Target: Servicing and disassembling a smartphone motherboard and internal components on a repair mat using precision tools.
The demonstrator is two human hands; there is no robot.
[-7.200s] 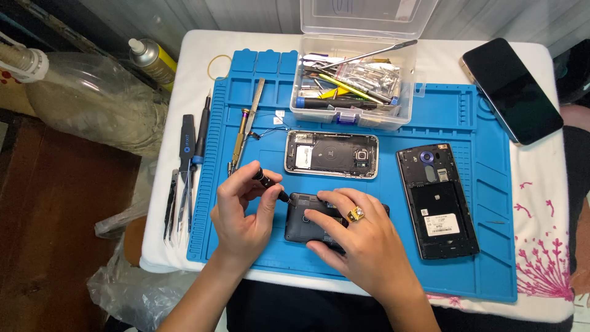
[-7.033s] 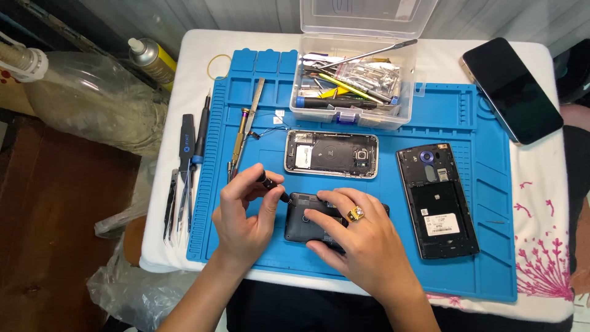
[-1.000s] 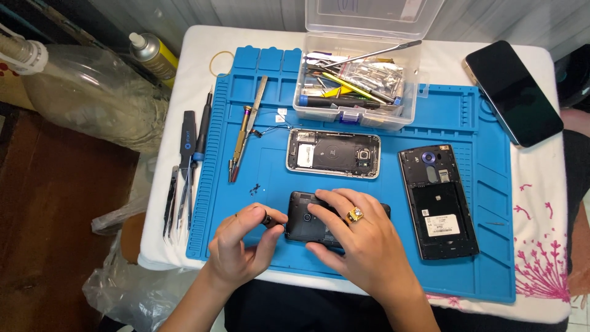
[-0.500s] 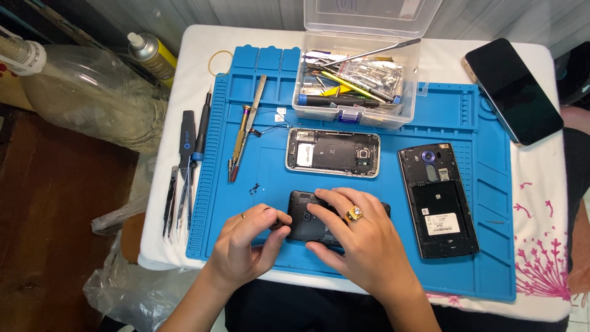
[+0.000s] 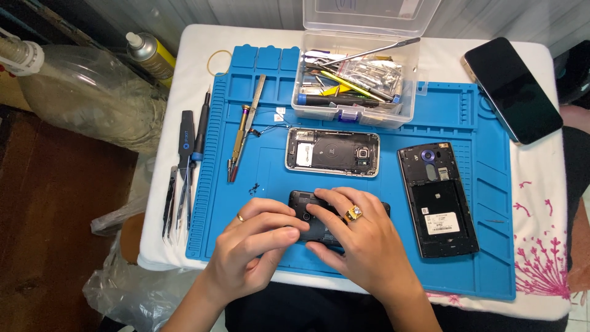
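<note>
- White cloth covers a small table (image 5: 184,92); a blue work mat (image 5: 270,166) lies on it.
- At the near middle of the mat lies a dark phone body (image 5: 310,216), flat, mostly hidden under both hands.
- Left hand (image 5: 255,246): fingers curled narrow, fingertips pressed on the left end of the dark phone body; whether a small tool is pinched between them cannot be told.
- Right hand (image 5: 362,246): spread over the right part of the body, index fingertip on its top face, thumb at its near edge, holding it down against the mat.
- Just beyond the hands lies an opened silver-framed phone (image 5: 332,152); to the right, an opened black phone (image 5: 437,198).
- At the far edge stands a clear tool box (image 5: 356,80); at far right, a dark-screened phone (image 5: 512,89).
- Left of the mat lie tweezers (image 5: 170,203) and a screwdriver (image 5: 200,132).
</note>
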